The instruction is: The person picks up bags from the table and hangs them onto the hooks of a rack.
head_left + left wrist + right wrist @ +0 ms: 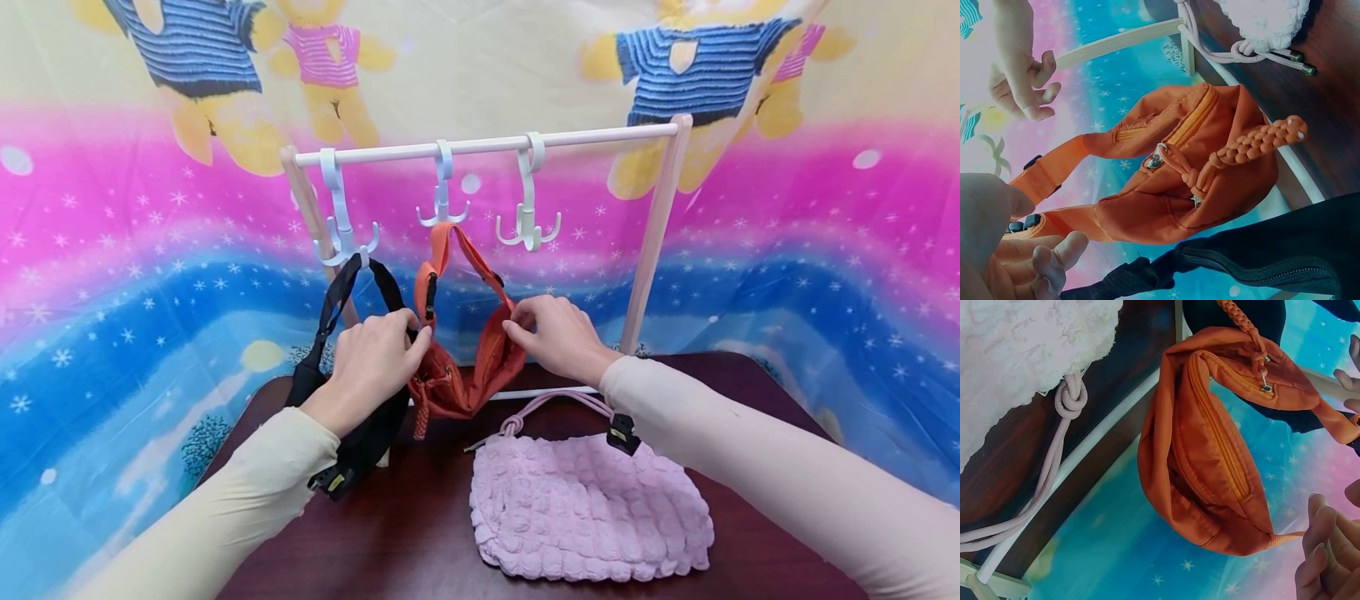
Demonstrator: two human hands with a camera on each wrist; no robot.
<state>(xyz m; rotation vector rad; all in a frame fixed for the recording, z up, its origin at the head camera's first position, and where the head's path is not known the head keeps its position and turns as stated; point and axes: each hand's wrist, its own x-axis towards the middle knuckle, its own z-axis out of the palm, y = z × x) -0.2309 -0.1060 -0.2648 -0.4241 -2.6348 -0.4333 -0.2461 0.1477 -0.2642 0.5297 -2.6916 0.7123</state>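
Note:
An orange waist bag (pixel 472 375) with a braided zipper pull (pixel 1263 142) hangs by its strap from the middle white hook (pixel 442 208). My left hand (pixel 371 358) is beside the strap's left side, thumb and fingers apart. In the left wrist view, the left fingers (pixel 1063 253) curl loosely near the strap buckle and grip nothing visible. My right hand (pixel 558 333) is at the bag's right end. The left wrist view shows the right fingers (pixel 1040 94) loosely bent and apart from the strap; from the right wrist they overlap the strap's edge (pixel 1288 537).
A black bag (pixel 375 425) hangs on the left hook (pixel 345 237), partly behind my left hand. The right hook (pixel 528 225) is on the same rack bar (pixel 600 136). A pink puffy bag (pixel 592 508) with cord handles lies on the dark table (pixel 360 550). Patterned cloth surrounds the table.

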